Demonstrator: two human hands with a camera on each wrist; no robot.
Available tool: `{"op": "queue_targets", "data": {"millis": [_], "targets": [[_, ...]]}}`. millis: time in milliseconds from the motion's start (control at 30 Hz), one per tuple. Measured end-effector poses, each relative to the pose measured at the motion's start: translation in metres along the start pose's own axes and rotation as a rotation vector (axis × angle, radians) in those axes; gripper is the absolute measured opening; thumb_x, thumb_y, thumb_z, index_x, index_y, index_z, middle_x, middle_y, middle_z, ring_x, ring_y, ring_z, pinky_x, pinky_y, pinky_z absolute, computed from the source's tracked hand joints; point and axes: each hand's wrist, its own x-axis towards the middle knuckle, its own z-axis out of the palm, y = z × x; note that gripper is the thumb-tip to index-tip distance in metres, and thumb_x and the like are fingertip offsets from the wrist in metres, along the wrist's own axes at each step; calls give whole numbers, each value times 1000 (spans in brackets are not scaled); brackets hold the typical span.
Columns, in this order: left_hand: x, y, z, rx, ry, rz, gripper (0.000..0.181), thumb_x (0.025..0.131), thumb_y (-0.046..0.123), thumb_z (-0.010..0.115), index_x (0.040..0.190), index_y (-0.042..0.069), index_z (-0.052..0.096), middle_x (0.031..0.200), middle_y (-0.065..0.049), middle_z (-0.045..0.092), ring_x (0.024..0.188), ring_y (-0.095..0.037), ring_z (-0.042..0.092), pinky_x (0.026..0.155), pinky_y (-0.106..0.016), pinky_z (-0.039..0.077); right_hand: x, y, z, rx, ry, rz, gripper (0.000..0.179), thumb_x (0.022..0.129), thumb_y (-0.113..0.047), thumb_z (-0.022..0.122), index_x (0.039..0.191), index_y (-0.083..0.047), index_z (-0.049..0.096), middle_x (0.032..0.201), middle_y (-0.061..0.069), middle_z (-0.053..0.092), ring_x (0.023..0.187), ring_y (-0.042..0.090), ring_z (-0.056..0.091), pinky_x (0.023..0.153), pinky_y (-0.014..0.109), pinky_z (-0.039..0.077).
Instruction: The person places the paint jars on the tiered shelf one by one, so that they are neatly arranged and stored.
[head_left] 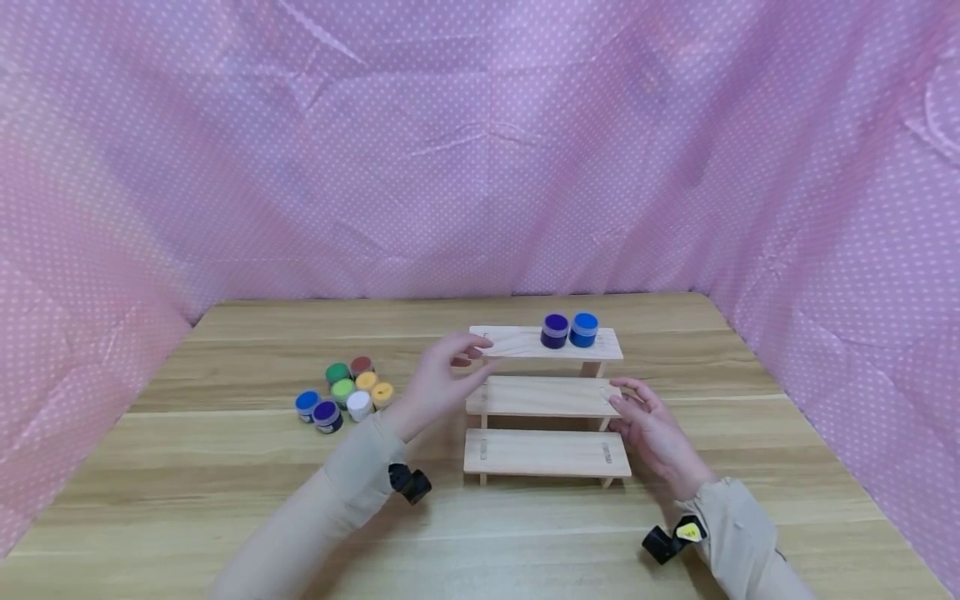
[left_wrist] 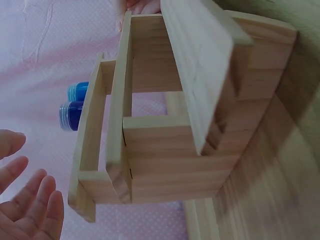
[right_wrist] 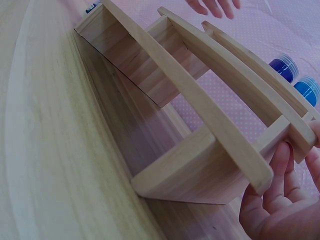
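The left hand (head_left: 442,375) is held wide, thumb well parted from the loosely bent fingers, with nothing in its grasp; its fingertips are just beside the left end of the top board (head_left: 512,340) of a three-tier stepped rack of pale bare wood (head_left: 543,396), and the left wrist view shows a slight gap between them. The right hand (head_left: 652,429) grips the rack at the right end of its middle board (head_left: 547,397), thumb on the board and fingers bent underneath, near the upright wooden side panel (right_wrist: 195,172). The lowest board (head_left: 543,452) is nearer the person than either hand's fingertips, between the two forearms. To the right of the left hand, and ahead and left of the right one, a small round jar with dark purple paint (head_left: 554,332) and a similar bright blue jar (head_left: 584,330) stand side by side on the top board. Left of the left hand, eight more small jars are clustered on the wood-grained table (head_left: 225,467): green (head_left: 337,373), reddish-brown (head_left: 362,367), light green (head_left: 342,391), two yellow-orange (head_left: 367,381), white (head_left: 359,405), blue (head_left: 307,405) and purple (head_left: 327,416).
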Motion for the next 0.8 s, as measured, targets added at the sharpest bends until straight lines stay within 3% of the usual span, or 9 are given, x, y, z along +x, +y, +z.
{"op": "queue_targets", "data": {"millis": [167,400,667,800], "targets": [[-12,-8,-8,1,7,-40,28,87,9,67,115,4,62,116,-10,63,103,-26,60,91,-44,52,0,-1,-1,-13,15,2,19,97,-9,51,108,-24,57,98,-10,63,88,4,60,76,21,49],[-30,-23,-18,127,-13,-85,30,87,15,68,116,8,63,116,-9,64,102,-22,60,91,-42,53,1,3,-1,-29,32,22,20,97,-9,50,109,-24,56,96,-11,64,87,4,60,76,21,49],[-40,-35,-27,186,-29,-107,35,86,14,70,120,8,62,120,-8,64,107,-25,60,91,-42,52,2,3,-1,-46,40,38,20,98,-11,50,107,-27,56,96,-12,64,89,3,59,78,22,49],[-45,-37,-34,199,-59,-162,38,87,17,69,124,10,60,124,-8,61,112,-27,57,93,-44,51,2,2,-1,-56,45,46,19,98,-11,50,106,-28,56,96,-12,64,89,3,60,79,21,49]]}}
